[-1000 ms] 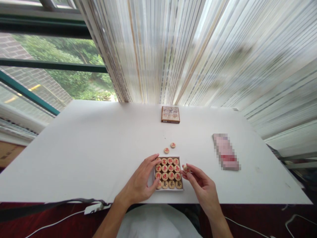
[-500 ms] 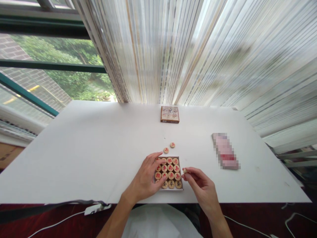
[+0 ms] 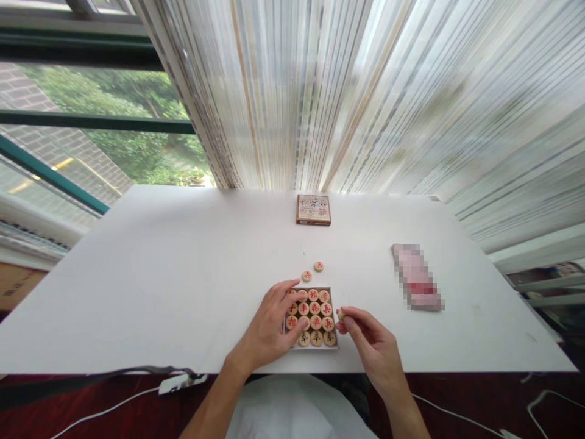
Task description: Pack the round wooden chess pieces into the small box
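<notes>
Shifted since earlier: left hand, fingers spread, now lies over tray pieces. Right hand pinches one wooden disc at tray's 3 o'clock. Two loose discs at 12 o'clock on table.

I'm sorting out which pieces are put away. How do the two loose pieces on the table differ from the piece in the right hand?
The two loose pieces lie flat on the white table, faces up with red marks showing; the held piece is pinched in the right hand, its face hidden. The loose pair sits beyond the tray; the held piece is at the tray's right edge. All are round and pale wood.
</notes>
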Action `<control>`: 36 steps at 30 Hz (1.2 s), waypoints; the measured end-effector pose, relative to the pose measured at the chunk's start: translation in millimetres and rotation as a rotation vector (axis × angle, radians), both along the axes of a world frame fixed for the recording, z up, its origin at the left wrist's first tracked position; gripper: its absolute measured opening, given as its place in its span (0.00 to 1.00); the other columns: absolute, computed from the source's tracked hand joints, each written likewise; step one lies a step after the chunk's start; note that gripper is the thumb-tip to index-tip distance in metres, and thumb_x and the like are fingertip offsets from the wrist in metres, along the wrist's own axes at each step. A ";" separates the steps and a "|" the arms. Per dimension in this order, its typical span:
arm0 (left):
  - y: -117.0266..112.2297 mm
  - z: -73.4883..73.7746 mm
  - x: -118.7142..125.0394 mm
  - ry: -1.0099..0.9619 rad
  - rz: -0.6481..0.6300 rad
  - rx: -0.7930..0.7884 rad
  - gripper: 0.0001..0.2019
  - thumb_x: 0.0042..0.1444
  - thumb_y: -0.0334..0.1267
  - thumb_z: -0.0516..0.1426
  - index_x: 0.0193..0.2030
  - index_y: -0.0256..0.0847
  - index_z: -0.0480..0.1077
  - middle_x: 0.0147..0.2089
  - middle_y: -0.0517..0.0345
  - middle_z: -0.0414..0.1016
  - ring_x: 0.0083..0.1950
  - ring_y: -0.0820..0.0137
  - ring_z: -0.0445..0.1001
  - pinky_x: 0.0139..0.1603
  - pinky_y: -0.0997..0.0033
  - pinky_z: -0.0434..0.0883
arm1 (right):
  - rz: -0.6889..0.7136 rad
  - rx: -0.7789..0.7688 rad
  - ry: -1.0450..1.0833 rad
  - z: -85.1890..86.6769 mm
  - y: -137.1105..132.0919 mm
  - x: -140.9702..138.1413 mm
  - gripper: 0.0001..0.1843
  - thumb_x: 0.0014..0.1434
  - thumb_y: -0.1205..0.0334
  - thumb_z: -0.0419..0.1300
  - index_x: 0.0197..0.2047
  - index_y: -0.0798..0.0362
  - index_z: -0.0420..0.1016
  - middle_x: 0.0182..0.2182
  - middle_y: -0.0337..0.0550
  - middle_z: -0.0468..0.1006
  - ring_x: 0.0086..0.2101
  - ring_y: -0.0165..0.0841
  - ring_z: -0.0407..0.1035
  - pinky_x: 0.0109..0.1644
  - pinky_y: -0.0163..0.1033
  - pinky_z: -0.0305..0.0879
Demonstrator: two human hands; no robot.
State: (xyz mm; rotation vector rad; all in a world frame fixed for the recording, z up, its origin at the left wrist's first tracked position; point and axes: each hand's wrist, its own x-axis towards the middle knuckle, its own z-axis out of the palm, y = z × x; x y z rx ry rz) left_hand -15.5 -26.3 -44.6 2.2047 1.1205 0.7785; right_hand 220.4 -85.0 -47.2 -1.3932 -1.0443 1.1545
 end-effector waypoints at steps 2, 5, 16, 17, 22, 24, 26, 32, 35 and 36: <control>0.4 -0.7 0.0 -0.002 0.001 0.001 0.21 0.62 0.36 0.59 0.61 0.48 0.65 0.70 0.49 0.61 0.70 0.56 0.60 0.70 0.48 0.63 | 0.017 0.022 0.005 2.4 -0.8 -0.9 0.12 0.64 0.54 0.65 0.48 0.48 0.80 0.40 0.44 0.82 0.37 0.36 0.79 0.45 0.39 0.78; 0.7 -0.7 -0.3 -0.011 0.002 0.000 0.20 0.62 0.36 0.59 0.61 0.48 0.66 0.70 0.49 0.61 0.70 0.56 0.60 0.70 0.47 0.63 | 0.057 0.079 0.003 7.6 -2.1 -4.2 0.10 0.64 0.57 0.65 0.48 0.47 0.80 0.44 0.44 0.79 0.38 0.34 0.78 0.46 0.38 0.77; -1.1 -4.4 -6.5 -0.125 0.017 -0.038 0.15 0.66 0.36 0.56 0.59 0.46 0.66 0.68 0.48 0.61 0.70 0.58 0.59 0.70 0.49 0.63 | 0.167 0.045 0.026 10.5 -10.0 -17.7 0.07 0.62 0.60 0.67 0.45 0.47 0.78 0.41 0.41 0.77 0.41 0.35 0.76 0.48 0.38 0.74; -1.2 -4.4 -6.7 -0.127 0.017 -0.038 0.15 0.65 0.36 0.57 0.58 0.46 0.67 0.68 0.48 0.61 0.70 0.58 0.59 0.70 0.49 0.63 | 0.171 0.038 0.024 10.2 -10.3 -18.3 0.07 0.62 0.59 0.67 0.44 0.47 0.78 0.40 0.41 0.77 0.41 0.34 0.76 0.47 0.38 0.74; -1.8 -4.0 -5.8 -0.131 0.010 -0.035 0.14 0.64 0.35 0.57 0.57 0.46 0.68 0.68 0.48 0.62 0.69 0.57 0.59 0.69 0.47 0.63 | 0.181 0.004 -0.005 9.9 -11.9 -20.4 0.06 0.63 0.57 0.66 0.40 0.49 0.78 0.35 0.39 0.77 0.36 0.33 0.75 0.42 0.36 0.73; -1.8 -4.3 -5.6 -0.141 0.020 -0.029 0.15 0.64 0.34 0.58 0.56 0.46 0.68 0.67 0.48 0.63 0.69 0.57 0.60 0.69 0.47 0.64 | 0.176 -0.005 -0.020 11.1 -11.9 -21.8 0.07 0.63 0.56 0.66 0.39 0.49 0.78 0.33 0.39 0.76 0.34 0.32 0.75 0.40 0.35 0.72; -1.6 -4.9 -5.7 -0.150 0.031 -0.025 0.14 0.63 0.33 0.58 0.56 0.46 0.69 0.67 0.48 0.63 0.69 0.57 0.61 0.69 0.47 0.64 | 0.166 -0.012 -0.025 13.1 -11.7 -23.9 0.08 0.63 0.55 0.66 0.38 0.50 0.78 0.32 0.39 0.76 0.32 0.32 0.74 0.37 0.35 0.72; -2.1 -7.3 -6.1 -0.173 0.055 -0.015 0.13 0.64 0.33 0.58 0.54 0.46 0.70 0.66 0.49 0.64 0.68 0.58 0.62 0.69 0.49 0.64 | 0.163 -0.021 -0.014 17.4 -11.5 -29.9 0.09 0.64 0.54 0.64 0.40 0.50 0.79 0.31 0.40 0.76 0.31 0.33 0.76 0.36 0.35 0.72; -2.6 -8.2 -5.9 -0.177 0.054 -0.011 0.12 0.64 0.33 0.58 0.53 0.46 0.70 0.65 0.49 0.65 0.68 0.58 0.62 0.69 0.49 0.64 | 0.196 -0.020 -0.017 17.0 -11.6 -31.6 0.10 0.66 0.54 0.62 0.43 0.50 0.79 0.34 0.41 0.77 0.32 0.34 0.77 0.38 0.37 0.74; -2.8 -8.3 -5.8 -0.178 0.053 -0.010 0.12 0.64 0.33 0.58 0.53 0.46 0.70 0.65 0.49 0.65 0.68 0.58 0.61 0.69 0.49 0.64 | 0.209 -0.015 -0.018 16.7 -11.6 -32.0 0.10 0.66 0.54 0.61 0.45 0.49 0.79 0.35 0.42 0.77 0.33 0.34 0.77 0.39 0.38 0.74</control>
